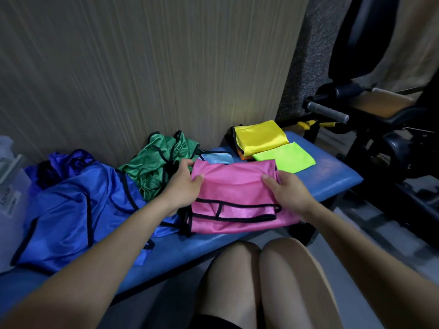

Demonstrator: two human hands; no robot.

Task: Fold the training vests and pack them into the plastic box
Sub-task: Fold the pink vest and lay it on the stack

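Note:
A pink vest [234,186] with black trim lies half folded on the blue bench [332,179] in front of me. My left hand [184,186] grips its upper left edge, thumb on top. My right hand [285,188] grips its upper right edge the same way. A crumpled blue vest [71,205] lies to the left, and a crumpled green vest [154,167] sits behind it. Folded yellow [260,136] and lime vests [287,157] are stacked at the far right. A clear plastic box [9,186] shows at the left edge.
A light blue cloth [218,157] peeks out behind the pink vest. A wood-grain wall [142,67] rises behind the bench. Black gym equipment [380,129] with padded rollers stands to the right. My knees [261,269] are below the bench's front edge.

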